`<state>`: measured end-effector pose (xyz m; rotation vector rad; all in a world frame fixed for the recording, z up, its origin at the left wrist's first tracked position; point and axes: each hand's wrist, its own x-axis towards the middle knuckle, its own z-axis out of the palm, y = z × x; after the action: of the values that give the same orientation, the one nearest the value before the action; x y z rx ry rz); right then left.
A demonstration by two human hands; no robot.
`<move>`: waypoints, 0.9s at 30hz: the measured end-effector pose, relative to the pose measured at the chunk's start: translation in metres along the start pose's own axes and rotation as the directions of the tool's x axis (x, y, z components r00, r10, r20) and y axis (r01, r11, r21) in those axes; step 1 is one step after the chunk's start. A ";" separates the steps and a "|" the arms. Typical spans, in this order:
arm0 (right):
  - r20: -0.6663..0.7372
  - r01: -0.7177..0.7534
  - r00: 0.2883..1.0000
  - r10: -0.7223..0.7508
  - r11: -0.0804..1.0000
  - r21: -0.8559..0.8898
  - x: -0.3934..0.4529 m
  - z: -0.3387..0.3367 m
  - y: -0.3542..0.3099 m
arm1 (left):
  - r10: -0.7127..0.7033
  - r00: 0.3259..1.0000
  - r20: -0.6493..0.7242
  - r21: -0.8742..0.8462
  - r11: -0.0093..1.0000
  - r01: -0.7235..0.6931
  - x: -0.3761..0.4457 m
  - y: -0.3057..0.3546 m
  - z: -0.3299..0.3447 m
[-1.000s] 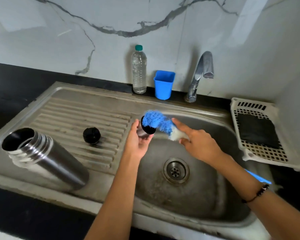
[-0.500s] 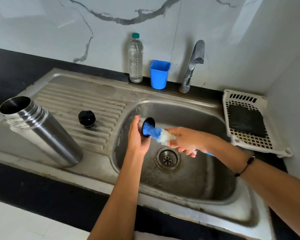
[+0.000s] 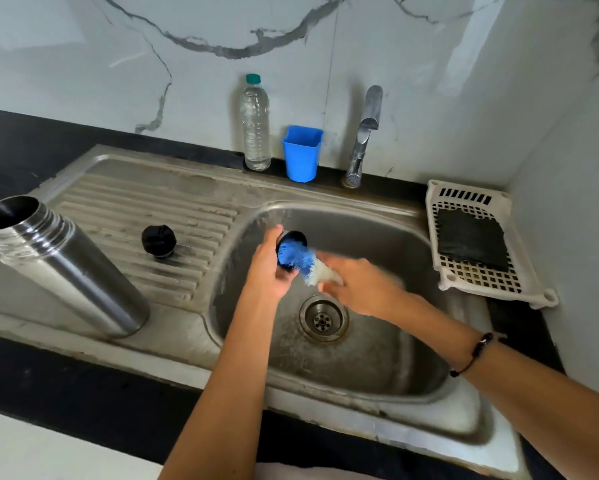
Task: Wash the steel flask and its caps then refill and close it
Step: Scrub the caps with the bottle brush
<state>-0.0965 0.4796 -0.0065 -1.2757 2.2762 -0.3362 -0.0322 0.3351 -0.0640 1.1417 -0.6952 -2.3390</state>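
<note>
I see steel flask (image 3: 66,268) upright on drainboard at 9 o'clock, mouth open, threaded neck bare. Black inner cap (image 3: 159,241) sits alone on drainboard ridges, toward 10 o'clock, apart from flask. Outer cap (image 3: 293,241) over basin near centre, dark open mouth facing 3 o'clock. Blue-and-white bristle brush (image 3: 305,263) pushed into it, blurred.

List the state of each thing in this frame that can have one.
steel flask: uncapped, upright on drainboard
black stopper: off, resting on drainboard
cup cap: gripped by left hand, brush inside
bottle brush: gripped by right hand
tap: no water seen
plastic bottle: capped
</note>
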 end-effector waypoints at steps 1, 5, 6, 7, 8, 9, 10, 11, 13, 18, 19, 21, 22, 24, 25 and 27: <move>0.118 -0.073 0.992 0.041 0.956 0.283 -0.003 0.001 0.000 | -0.018 0.999 0.035 -0.024 1.000 0.019 -0.001 -0.003 -0.004; 0.376 -0.315 0.926 0.036 0.622 0.717 -0.005 -0.007 0.019 | -0.105 0.960 0.258 -0.050 0.991 0.122 0.002 -0.008 -0.021; 0.352 -0.300 0.935 0.051 0.646 0.702 -0.006 -0.009 0.018 | -0.112 0.954 0.276 -0.031 0.992 0.126 0.004 -0.005 -0.024; 0.301 -0.261 0.951 0.069 0.701 0.664 -0.004 -0.008 0.018 | -0.115 0.953 0.282 -0.031 0.991 0.129 0.008 -0.002 -0.027; 0.229 -0.209 0.969 0.089 0.790 0.577 -0.003 -0.007 0.016 | -0.115 0.960 0.256 -0.030 0.991 0.127 0.010 0.003 -0.030; 0.126 -0.145 0.987 0.100 0.894 0.425 -0.001 -0.004 0.014 | -0.120 0.972 0.203 -0.016 0.992 0.126 0.012 0.008 -0.030; 0.047 -0.096 0.995 0.088 0.970 0.225 0.000 -0.001 0.008 | -0.128 0.982 0.136 0.023 0.992 0.126 0.015 0.014 -0.028; -0.025 -0.058 0.998 0.058 0.998 0.015 0.003 0.005 0.005 | -0.132 0.988 0.074 0.074 0.989 0.127 0.017 0.019 -0.026; -0.135 -0.052 0.991 0.017 0.964 -0.261 0.006 0.016 -0.008 | -0.125 0.992 0.008 0.130 0.984 0.123 0.020 0.025 -0.020; -0.211 -0.202 0.968 0.138 0.926 -0.320 0.016 0.020 -0.032 | -0.095 0.994 0.047 -0.124 0.987 0.101 0.023 0.019 -0.015; -0.144 -0.238 0.961 0.235 0.971 -0.001 0.017 0.022 -0.035 | -0.096 0.993 0.076 -0.194 0.975 0.109 0.023 0.018 -0.015; 0.183 -0.343 0.932 0.313 0.595 0.727 0.017 0.023 -0.041 | -0.097 0.987 0.128 -0.231 0.965 0.125 0.023 0.019 -0.017; 0.266 -0.358 0.926 0.269 0.397 0.845 0.017 0.022 -0.036 | -0.094 0.983 0.160 -0.193 0.973 0.124 0.024 0.020 -0.020; 0.247 -0.332 0.937 0.249 0.405 0.852 0.017 0.015 -0.022 | -0.101 0.972 0.213 -0.063 0.991 0.117 0.025 0.022 -0.023; 0.178 -0.303 0.945 0.273 0.536 0.788 0.018 0.012 -0.016 | -0.117 0.968 0.220 0.007 0.993 0.118 0.025 0.023 -0.025; -0.026 -0.251 0.956 0.292 0.861 0.443 0.019 0.007 -0.010 | -0.138 0.980 0.145 0.078 0.989 0.127 0.028 0.026 -0.027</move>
<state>-0.0933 0.4578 -0.0140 -0.7122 2.2441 -0.7644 -0.0215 0.2919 -0.0793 1.0787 -0.7788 -2.5523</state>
